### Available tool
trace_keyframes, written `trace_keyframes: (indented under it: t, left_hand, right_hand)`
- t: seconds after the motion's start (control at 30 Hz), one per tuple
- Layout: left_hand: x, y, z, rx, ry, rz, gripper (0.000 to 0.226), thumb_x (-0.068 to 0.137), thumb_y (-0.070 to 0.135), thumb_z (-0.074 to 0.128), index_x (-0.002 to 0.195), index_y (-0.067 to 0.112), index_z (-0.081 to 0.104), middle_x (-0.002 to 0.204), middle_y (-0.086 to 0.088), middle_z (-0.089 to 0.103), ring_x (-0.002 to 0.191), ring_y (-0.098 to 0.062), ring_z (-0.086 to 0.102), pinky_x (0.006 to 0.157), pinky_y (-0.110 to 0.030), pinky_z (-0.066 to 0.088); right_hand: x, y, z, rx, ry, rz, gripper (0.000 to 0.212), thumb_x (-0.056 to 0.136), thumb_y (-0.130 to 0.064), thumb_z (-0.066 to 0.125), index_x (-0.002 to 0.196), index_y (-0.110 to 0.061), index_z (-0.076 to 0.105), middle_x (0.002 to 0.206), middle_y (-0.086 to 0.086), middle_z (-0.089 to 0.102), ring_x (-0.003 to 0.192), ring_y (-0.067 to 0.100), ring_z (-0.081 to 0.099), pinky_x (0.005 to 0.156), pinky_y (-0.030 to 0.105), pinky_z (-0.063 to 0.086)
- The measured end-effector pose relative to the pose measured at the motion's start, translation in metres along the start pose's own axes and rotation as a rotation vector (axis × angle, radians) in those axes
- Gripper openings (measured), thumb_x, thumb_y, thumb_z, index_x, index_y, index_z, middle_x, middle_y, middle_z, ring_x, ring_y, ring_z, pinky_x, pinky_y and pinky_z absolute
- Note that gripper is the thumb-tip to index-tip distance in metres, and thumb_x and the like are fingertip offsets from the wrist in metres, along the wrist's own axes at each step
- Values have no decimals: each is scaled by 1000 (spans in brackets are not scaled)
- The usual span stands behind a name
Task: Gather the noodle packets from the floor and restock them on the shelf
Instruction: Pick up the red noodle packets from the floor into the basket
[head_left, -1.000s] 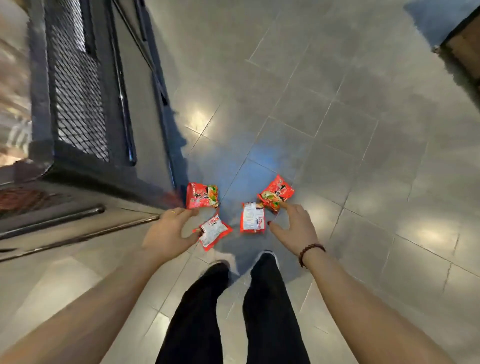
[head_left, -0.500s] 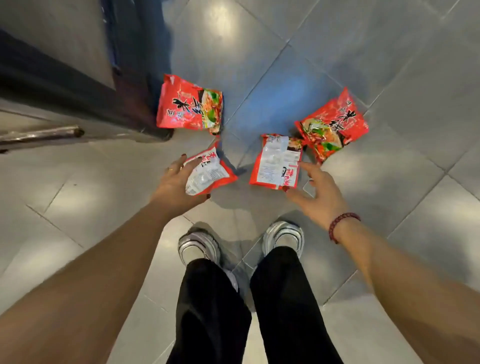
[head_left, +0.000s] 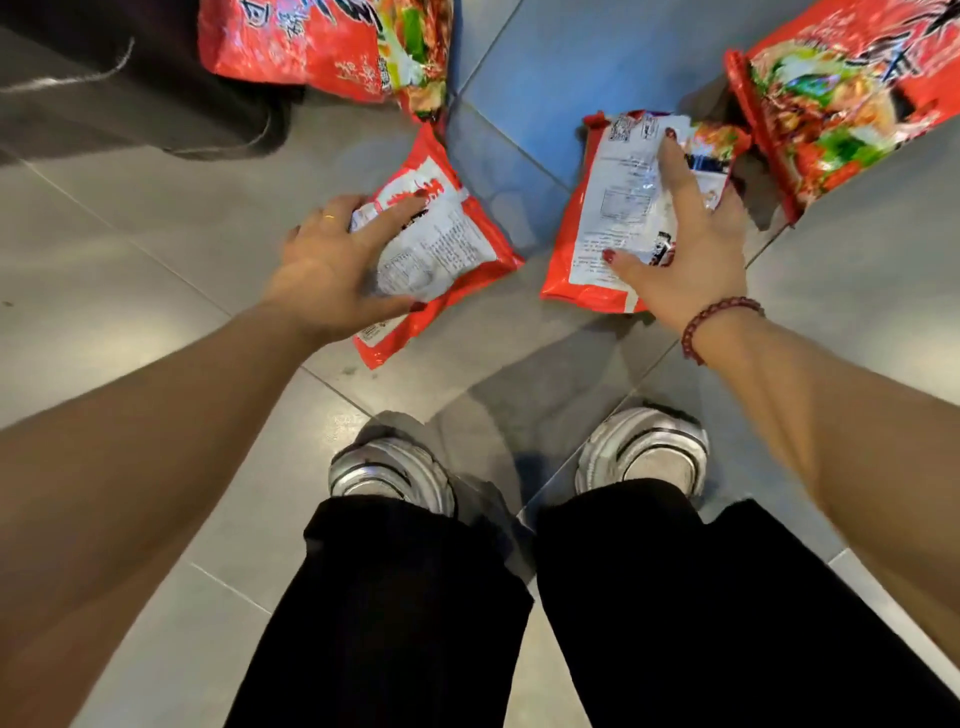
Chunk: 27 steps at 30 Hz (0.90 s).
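Several red noodle packets lie on the grey tiled floor in front of my feet. My left hand (head_left: 332, 265) grips the near-left packet (head_left: 447, 244), which lies white back up; the thumb is at its lower edge and the fingers are over its top. My right hand (head_left: 691, 249) rests with spread, fairly straight fingers on the near-right packet (head_left: 587, 244), also white back up. Two more packets lie face up beyond them: one far left (head_left: 322, 47) and one far right (head_left: 852, 98), whose edge touches the near-right packet.
The dark base of a shelf unit (head_left: 130, 78) runs along the upper left, right beside the far-left packet. My two silver shoes (head_left: 389, 467) (head_left: 644, 452) and black trouser legs fill the lower middle. Bare floor tiles (head_left: 130, 249) lie left and right.
The view has dropped much closer to the floor. My left hand has closed further round the near-left packet. My right hand has moved forward from the floor onto the near-right packet.
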<state>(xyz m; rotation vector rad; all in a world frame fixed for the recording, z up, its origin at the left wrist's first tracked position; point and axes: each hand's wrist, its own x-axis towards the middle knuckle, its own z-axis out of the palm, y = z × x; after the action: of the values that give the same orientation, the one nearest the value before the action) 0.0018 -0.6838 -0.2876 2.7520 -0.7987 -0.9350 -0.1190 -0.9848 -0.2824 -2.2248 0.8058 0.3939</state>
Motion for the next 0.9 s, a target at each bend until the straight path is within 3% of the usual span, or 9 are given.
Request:
trace_keyframes:
  t: [0.13,0.2,0.33,0.43,0.53,0.6,0.7,0.9]
  left_hand:
    - [-17,23,-1,-295,100,-220,88,63,58,69,144,42,39,124,-18,50,115,-34,50,96,-40,43]
    - [-35,36,-4,-419,129,-319,88,59,53,75,141,40,45,115,-14,53,107,-32,55,93,-34,45]
    - [-88,73,-28,-652,219,-445,85,64,31,89,139,39,49,105,1,51,103,-23,56,82,-21,36]
    - [-138,95,-69,-785,303,-469,86,63,28,91,137,42,50,111,9,58,100,-6,54,78,-12,40]
    - [-186,109,-128,-880,321,-475,87,63,38,90,138,46,46,119,13,59,106,-3,57,86,-24,51]
    - [-216,121,-181,-955,322,-476,85,63,46,88,136,50,45,119,17,59,108,-3,58,84,-30,55]
    - [-268,140,-267,-1110,438,-445,73,63,46,84,126,52,47,115,31,60,105,3,61,80,-23,57]
    - [-392,168,-390,-1160,686,-487,75,52,63,82,117,72,45,115,37,58,109,-3,62,89,-41,57]
  right_hand:
    - [-15,-7,2,43,47,25,80,78,-11,71,144,-37,33,136,21,36,123,31,44,99,12,26]
    - [-30,-19,-4,87,-2,81,78,79,-8,70,145,-33,37,124,21,47,109,29,52,90,13,31]
    - [-79,-58,-39,214,-27,128,78,76,-2,68,145,-27,41,136,11,50,126,22,49,97,10,29]
    - [-128,-106,-88,232,-85,111,77,78,2,69,143,-30,41,133,7,48,123,17,45,94,5,25]
    - [-170,-160,-143,242,-152,56,78,80,-1,72,138,-41,39,124,-1,47,119,11,46,100,14,33]
    - [-195,-198,-184,267,-168,-21,78,79,-3,74,132,-47,38,121,2,50,115,12,51,92,13,46]
    - [-240,-264,-248,296,-224,-127,72,81,-4,73,127,-46,37,121,3,46,104,1,48,69,-6,38]
    - [-328,-367,-338,322,-286,-448,72,81,-15,73,133,-50,38,127,3,49,107,-26,39,78,-7,32]
